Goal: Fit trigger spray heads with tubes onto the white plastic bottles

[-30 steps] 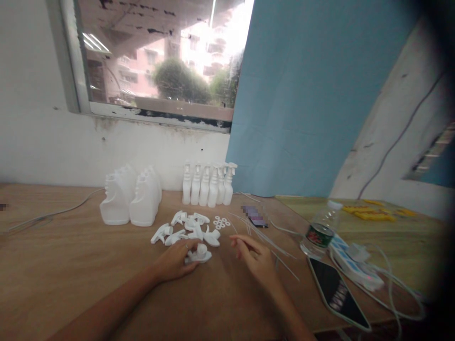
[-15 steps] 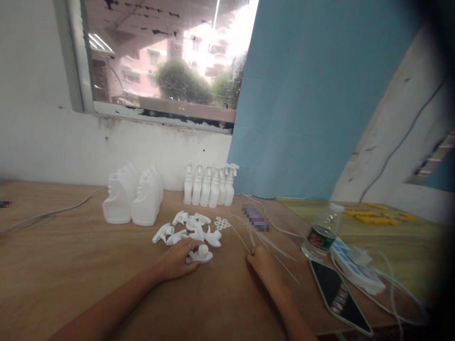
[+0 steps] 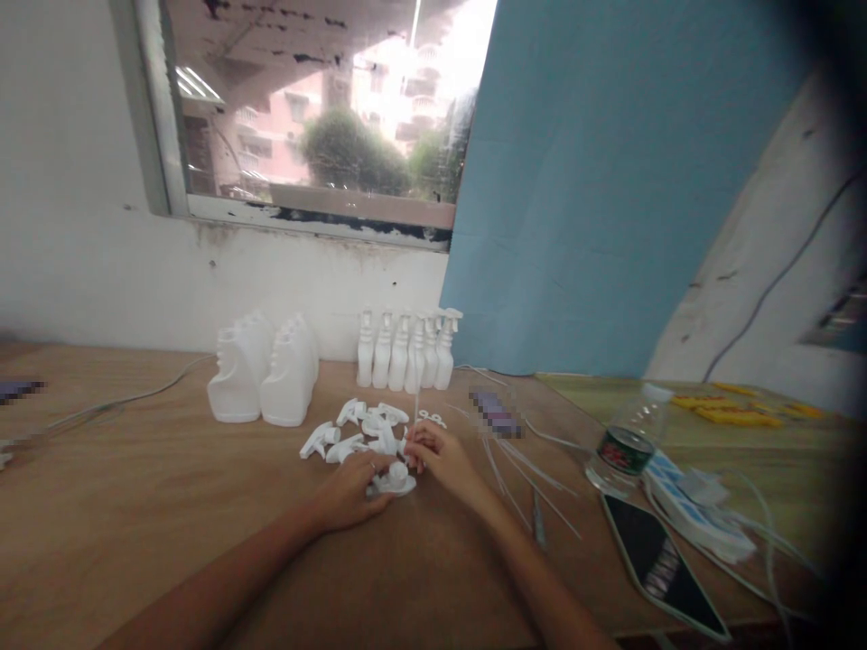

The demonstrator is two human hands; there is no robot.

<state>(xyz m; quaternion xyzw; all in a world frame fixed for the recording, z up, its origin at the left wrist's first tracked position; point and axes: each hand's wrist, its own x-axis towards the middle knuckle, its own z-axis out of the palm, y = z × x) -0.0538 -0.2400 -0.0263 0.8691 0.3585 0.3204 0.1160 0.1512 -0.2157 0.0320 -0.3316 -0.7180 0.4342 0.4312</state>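
My left hand (image 3: 349,492) is closed around a white trigger sprayer head (image 3: 399,480), holding it on the table with its round collar facing up. Just to the right, my right hand (image 3: 440,459) pinches a thin white plastic tube (image 3: 417,406), which sticks up above the fingers. The tube's lower end is hidden by the hand. Beyond my hands lies a loose pile of white trigger sprayer heads (image 3: 352,447). Small white rings (image 3: 433,417) are partly covered by my right hand. More thin tubes (image 3: 532,469) lie to the right.
White spray bottles (image 3: 401,361) with heads stand by the wall. Headless white bottles (image 3: 234,388) are grouped to their left. On the right are a clear water bottle (image 3: 623,451), a phone (image 3: 664,564), a power strip (image 3: 697,510) and a slim grey tool (image 3: 538,522).
My right hand has moved left from the loose tubes to the sprayer head, bringing one tube upright. The slim grey tool has come into view. My left hand keeps its grip.
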